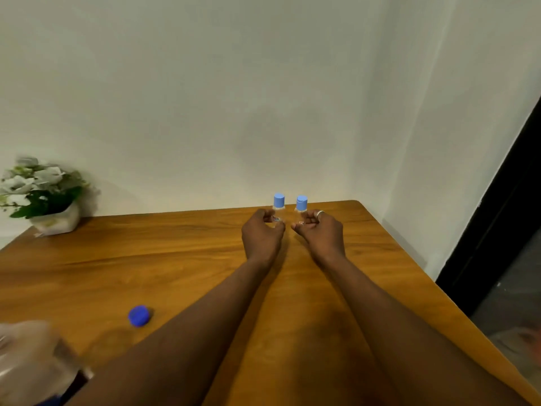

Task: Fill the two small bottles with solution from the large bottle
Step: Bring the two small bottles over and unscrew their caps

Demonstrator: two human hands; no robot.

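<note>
Two small clear bottles with light blue caps stand upright side by side near the far edge of the wooden table [175, 259]. My left hand [262, 235] wraps its fingers around the left small bottle [278, 208]. My right hand [320, 232], with a ring on one finger, grips the right small bottle [301, 209]. The large clear bottle [32, 364] sits blurred at the near left corner, uncapped. Its dark blue cap [139, 315] lies loose on the table to its right.
A potted plant with white flowers [41, 194] stands at the far left against the wall. The table's right edge runs diagonally past a dark door frame [497, 215]. The white wall is directly behind the small bottles.
</note>
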